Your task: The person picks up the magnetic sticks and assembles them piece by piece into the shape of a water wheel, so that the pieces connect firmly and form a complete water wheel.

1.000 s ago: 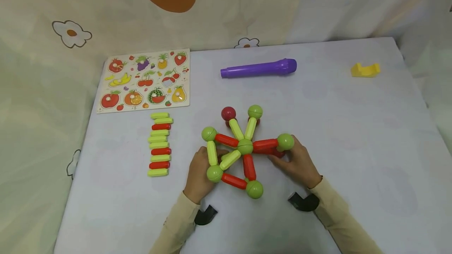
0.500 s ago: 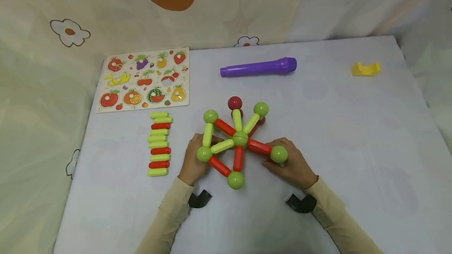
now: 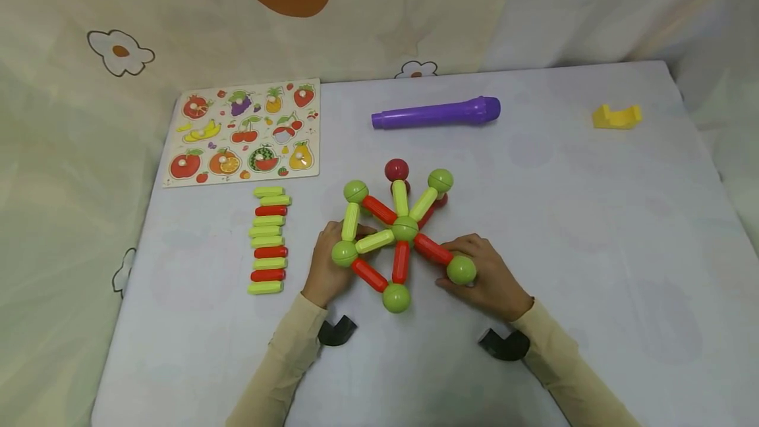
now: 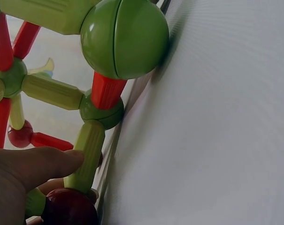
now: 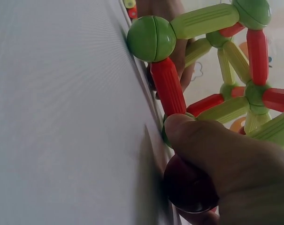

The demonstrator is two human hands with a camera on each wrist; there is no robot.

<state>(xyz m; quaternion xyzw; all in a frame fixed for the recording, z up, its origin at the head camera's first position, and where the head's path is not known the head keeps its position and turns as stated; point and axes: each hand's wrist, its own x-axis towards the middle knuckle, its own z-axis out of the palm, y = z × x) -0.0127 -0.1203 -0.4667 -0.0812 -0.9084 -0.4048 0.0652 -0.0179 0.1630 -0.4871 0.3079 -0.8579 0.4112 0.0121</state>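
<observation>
A building-toy model of green and dark red balls joined by red and yellow-green rods stands on the table between the hands. My left hand holds its left side; in the left wrist view the thumb presses on a yellow-green rod above a dark red ball. On the right side, my right hand grips the model low down. Its thumb lies over a green ball at the end of a red rod, beside a dark red ball. Fingers underneath are partly hidden.
Several loose red and yellow-green rods lie in a column left of the model. Behind them is a fruit puzzle board. A purple toy microphone and a yellow curved block lie toward the back, before a hanging cloth.
Both hands have turned the model clockwise as seen from above. Its right ball has swung toward the person, its left side away. The left hand has moved forward and left, the right hand slightly left.
</observation>
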